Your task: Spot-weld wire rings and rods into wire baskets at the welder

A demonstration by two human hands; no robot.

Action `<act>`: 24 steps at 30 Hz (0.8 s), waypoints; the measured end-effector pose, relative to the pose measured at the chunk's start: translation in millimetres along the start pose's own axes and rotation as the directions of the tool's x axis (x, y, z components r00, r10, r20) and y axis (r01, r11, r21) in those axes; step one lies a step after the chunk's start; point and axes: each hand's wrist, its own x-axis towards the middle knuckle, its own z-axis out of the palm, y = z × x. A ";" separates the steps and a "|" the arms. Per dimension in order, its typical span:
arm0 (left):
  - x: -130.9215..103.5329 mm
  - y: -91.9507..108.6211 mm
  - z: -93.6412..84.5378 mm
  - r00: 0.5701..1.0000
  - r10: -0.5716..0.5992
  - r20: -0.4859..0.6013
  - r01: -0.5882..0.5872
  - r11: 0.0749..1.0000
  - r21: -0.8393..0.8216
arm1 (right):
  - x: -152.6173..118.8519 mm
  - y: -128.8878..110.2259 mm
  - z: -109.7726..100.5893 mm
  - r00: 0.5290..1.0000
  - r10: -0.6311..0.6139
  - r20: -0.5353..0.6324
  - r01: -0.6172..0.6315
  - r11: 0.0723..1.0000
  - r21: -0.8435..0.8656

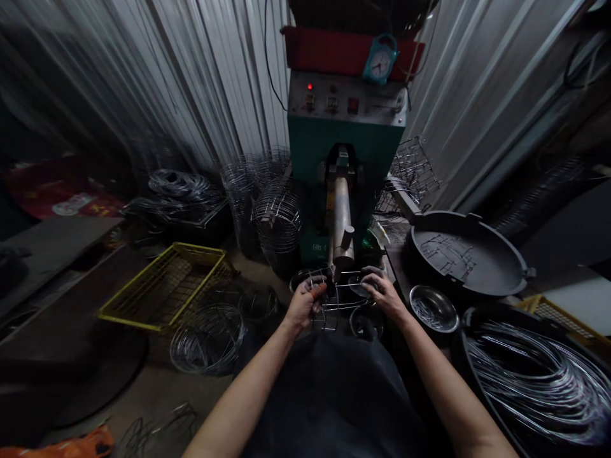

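Observation:
My left hand (pixel 307 301) is closed around the left end of a small wire frame (pixel 344 306), with orange coverings on some of its fingers. At the frame's right end, my right hand (pixel 380 290) has its fingers bent in on the wires. The frame lies level, just under the tip of the metal arm (pixel 342 216) of a green spot welding machine (pixel 310 146). Whether the tip touches the wire cannot be made out. Small bowls (pixel 366 320) stand below and behind the frame, partly hidden by it and my hands.
To the right are a bowl of short wire pieces (pixel 434 309), a large black pan (pixel 470 254) and a tub of wire rods (pixel 539 381). On the left stand a yellow basket (pixel 162 286), a wire coil (pixel 207 338) and stacked round wire racks (pixel 277 213). A blue clock (pixel 380 60) hangs above.

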 end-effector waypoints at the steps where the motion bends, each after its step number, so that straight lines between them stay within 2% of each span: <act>1: 0.8 0.4 0.0 1.000 0.001 0.000 -0.001 1.000 0.000 | 1.3 0.7 0.0 1.000 0.001 0.005 -0.001 1.000 0.002; 16: 8.2 8.7 0.2 0.999 -0.030 -0.029 0.030 1.000 0.007 | 12.3 8.0 -0.1 0.999 0.007 0.039 -0.007 1.000 0.001; 24: 10.6 4.0 -3.3 0.999 -0.046 0.019 0.046 0.999 -0.026 | 10.7 4.2 2.2 0.999 0.038 0.031 -0.039 0.998 0.042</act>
